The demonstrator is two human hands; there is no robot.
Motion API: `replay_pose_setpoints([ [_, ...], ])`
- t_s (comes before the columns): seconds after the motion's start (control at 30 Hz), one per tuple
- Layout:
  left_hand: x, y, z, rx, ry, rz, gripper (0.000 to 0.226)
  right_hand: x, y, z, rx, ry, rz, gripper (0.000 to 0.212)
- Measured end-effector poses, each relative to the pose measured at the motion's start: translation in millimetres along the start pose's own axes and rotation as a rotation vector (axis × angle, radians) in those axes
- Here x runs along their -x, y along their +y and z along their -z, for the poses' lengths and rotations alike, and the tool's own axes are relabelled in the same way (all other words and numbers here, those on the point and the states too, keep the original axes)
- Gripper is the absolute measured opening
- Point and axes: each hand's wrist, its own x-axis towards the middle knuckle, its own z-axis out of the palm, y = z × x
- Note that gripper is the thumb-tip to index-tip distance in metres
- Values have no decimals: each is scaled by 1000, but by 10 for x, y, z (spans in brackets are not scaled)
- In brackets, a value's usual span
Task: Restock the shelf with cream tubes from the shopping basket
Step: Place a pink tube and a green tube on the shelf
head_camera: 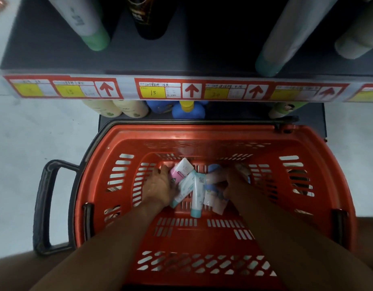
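- The step in hand looks like the pick-up: both hands are down in the red slotted plastic shopping basket (202,135), gathering the small heap of cream tubes on its floor.
- The left hand (158,186) lies at nine o'clock of the heap, fingers spread and bearing against the pink-and-white tube (181,170); whether they close round it I cannot tell.
- The right hand (234,179) is at three o'clock of the heap, curled down among the tubes; it seems to be on something pale, but the fingers are hidden, so its grip cannot be read.
- Between the hands lie a white tube with a teal cap (197,194), cap toward six o'clock, and a white-and-mint tube (184,189) slanting toward seven o'clock, under the pink one's edge.
- Count: about five or six tubes in the heap; overlap and blur forbid a firmer figure. Hands: two. Basket: one, with a dark looped handle (45,206) at nine o'clock.
- The dark grey shelf (55,59) stands at twelve o'clock, above the basket, behind a strip of red-and-yellow price labels (171,90); about five large bottles or tubes show on it, with open room in the middle.
- The next move, as I judge it, calls for a firm closure on one or two tubes, a lift clear of the basket wall, then a carry toward twelve o'clock into that gap.
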Motion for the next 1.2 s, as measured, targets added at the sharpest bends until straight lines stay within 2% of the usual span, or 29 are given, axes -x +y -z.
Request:
replay_pose_setpoints([
  [0.07,76,-5,20,95,-55,65,70,-179,91,57,-65,49,-91,34],
  [0.13,155,1,55,202,-72,110,69,346,-36,-10,-63,16,-155,24],
  [0.2,257,29,110,319,-79,152,64,828,-125,-31,-56,-18,-89,23],
  [0.37,536,117,282,489,-76,202,48,1163,-75,119,-21,-133,31,45],
  [0.47,668,191,374,613,-51,161,36,1259,-41,225,56,-159,167,56],
  [0.57,825,293,493,791,-40,131,22,1683,-84,297,47,-219,235,35],
  [0.73,1124,428,764,1020,-80,62,25,2134,-173,426,216,-217,430,60],
  [0.83,1298,509,968,1051,-11,-30,29,2326,-231,474,257,-201,580,69],
  [1.1,1680,726,1575,1135,117,-233,32,2991,-541,603,435,-166,940,61],
  [1.2,1839,814,1827,1212,126,-295,32,3267,-724,648,414,-224,1047,60],
])
